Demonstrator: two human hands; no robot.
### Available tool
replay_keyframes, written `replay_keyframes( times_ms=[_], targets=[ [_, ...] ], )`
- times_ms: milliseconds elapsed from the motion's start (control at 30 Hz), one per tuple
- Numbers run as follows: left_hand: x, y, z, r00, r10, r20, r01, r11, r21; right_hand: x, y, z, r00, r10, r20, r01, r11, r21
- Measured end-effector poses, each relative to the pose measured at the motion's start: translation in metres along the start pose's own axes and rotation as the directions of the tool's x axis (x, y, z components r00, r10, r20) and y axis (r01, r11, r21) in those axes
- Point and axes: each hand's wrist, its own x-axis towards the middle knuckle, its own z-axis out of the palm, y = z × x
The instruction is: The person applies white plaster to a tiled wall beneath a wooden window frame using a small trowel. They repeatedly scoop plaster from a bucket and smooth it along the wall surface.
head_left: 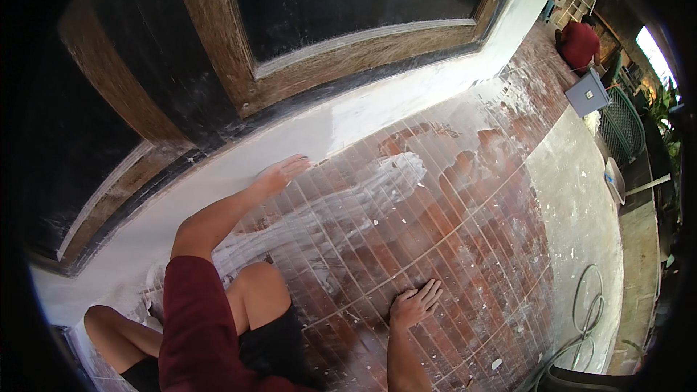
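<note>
My left hand (284,170) rests with fingers stretched out at the foot of the white plastered wall (239,151), near the seam with the floor, beneath a dark panelled window or door (243,94) with weathered wooden framing. My right hand (415,301) lies on the reddish-brown tiled floor (479,261), fingers apart, holding nothing I can see. A pale smear of white powder or paste (370,196) streaks the tiles between my hands, along with scattered flecks.
A worker in a red shirt (577,43) crouches far right, near another person (552,1) and a ladder (585,0). Along the right are a grey box (587,92), green mesh panel (618,123), long-handled tool (646,185), concrete strip (566,174), coiled hose (588,297) and plants.
</note>
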Motion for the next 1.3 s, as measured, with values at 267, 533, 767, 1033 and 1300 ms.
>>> replay_keyframes(
  times_ms=[267, 533, 767, 1033, 1300],
  targets=[
    [0.084, -0.037, -0.038, 0.975, -0.145, -0.168, 0.145, 0.989, -0.008, -0.001, 0.0, -0.001, 1.0, 0.001, -0.006, -0.001, 1.0, 0.001],
    [0.083, -0.083, -0.073, 0.883, -0.264, -0.388, 0.26, 0.964, -0.063, -0.001, 0.002, 0.002, 0.999, -0.019, -0.042, 0.019, 1.0, 0.003],
    [-0.024, -0.035, -0.036, 0.964, -0.153, -0.218, 0.121, 0.981, -0.153, -0.002, 0.002, 0.002, 1.0, -0.001, -0.004, 0.001, 1.0, -0.013],
    [0.089, -0.08, -0.09, 0.781, -0.447, -0.436, 0.295, 0.88, -0.374, -0.002, 0.003, 0.004, 1.0, -0.011, -0.026, 0.011, 0.999, -0.033],
    [0.01, -0.058, -0.054, 0.929, -0.2, -0.312, 0.19, 0.98, -0.062, -0.001, 0.007, 0.008, 0.996, -0.062, -0.068, 0.057, 0.996, -0.074]
  ],
)
